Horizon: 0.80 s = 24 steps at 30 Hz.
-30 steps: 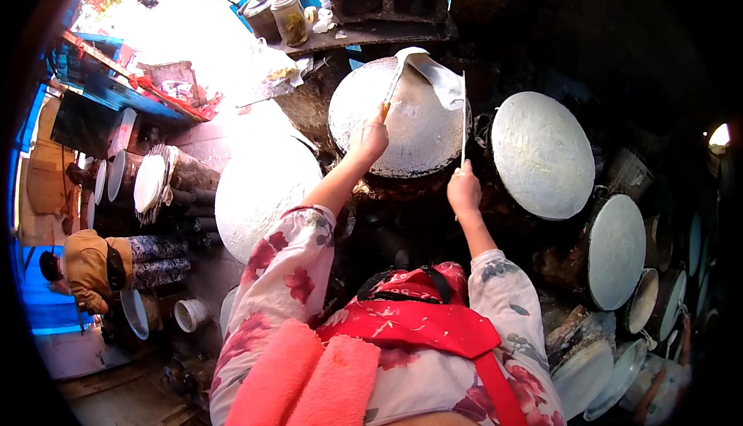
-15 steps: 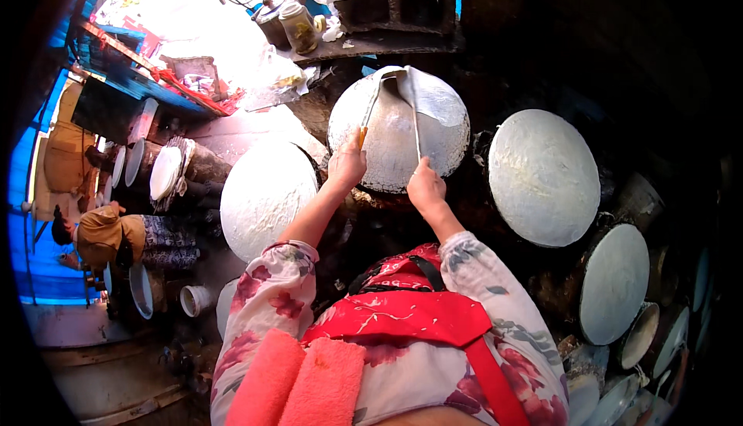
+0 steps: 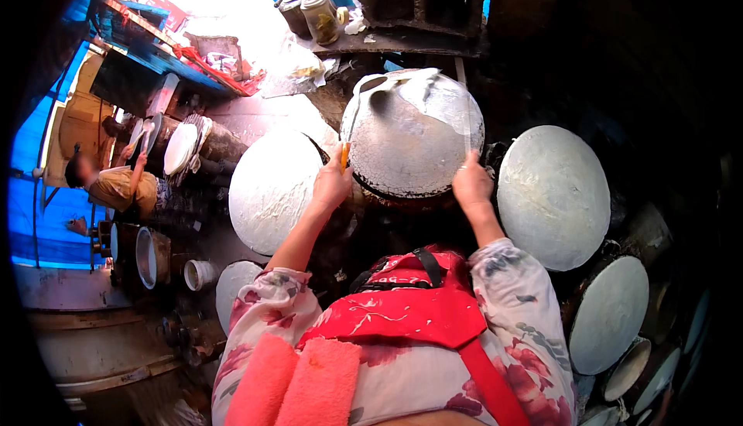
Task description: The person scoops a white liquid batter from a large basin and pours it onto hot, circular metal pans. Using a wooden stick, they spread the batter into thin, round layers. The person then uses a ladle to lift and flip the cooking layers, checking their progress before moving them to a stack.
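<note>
The left hand (image 3: 332,188) is clamping its grip around an orange handle (image 3: 344,157), the right hand (image 3: 473,184) around a thin stick (image 3: 467,120); beyond them, a pale sheet (image 3: 443,101) is lying over the far side of a round griddle (image 3: 402,161).

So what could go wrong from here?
The thin white sheet looks creased toward the far edge of the round griddle; it might tear. The long stick in the right hand reaches past that edge and could snag. The left forearm may brush the white disc beside it.
</note>
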Motion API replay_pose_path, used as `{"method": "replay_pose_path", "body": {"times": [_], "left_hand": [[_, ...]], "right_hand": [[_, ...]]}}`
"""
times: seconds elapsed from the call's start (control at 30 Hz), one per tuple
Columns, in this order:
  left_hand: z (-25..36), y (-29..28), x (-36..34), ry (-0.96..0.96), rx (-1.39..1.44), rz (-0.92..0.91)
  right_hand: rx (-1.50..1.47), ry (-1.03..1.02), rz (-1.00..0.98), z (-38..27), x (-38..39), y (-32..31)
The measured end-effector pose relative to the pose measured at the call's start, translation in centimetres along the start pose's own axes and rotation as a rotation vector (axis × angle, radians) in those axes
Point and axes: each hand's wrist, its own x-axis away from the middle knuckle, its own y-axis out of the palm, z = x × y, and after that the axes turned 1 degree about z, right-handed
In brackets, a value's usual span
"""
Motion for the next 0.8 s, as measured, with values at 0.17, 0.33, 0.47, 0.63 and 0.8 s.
{"method": "replay_pose_path", "body": {"times": [0.17, 0.33, 0.47, 0.63, 0.8], "left_hand": [[-0.1, 1.3, 0.6, 0.014, 0.081, 0.008], [-0.4, -1.0, 3.0, 0.043, 0.085, 0.035], [-0.3, -1.5, 3.9, -0.038, 0.132, 0.008], [-2.3, -2.2, 5.5, -0.125, 0.241, -0.023], [-2.9, -3.4, 6.9, -0.169, 0.361, -0.001]], "right_hand": [[0.119, -0.211, -0.052, -3.3, 0.2, 5.4], [0.056, -0.11, -0.082, -1.3, -2.1, -0.5], [0.154, -0.186, -0.094, -1.6, -1.7, 3.4], [0.174, -0.331, -0.077, -2.7, -2.4, -0.7], [0.241, -0.343, -0.088, 0.6, -4.4, 0.7]]}}
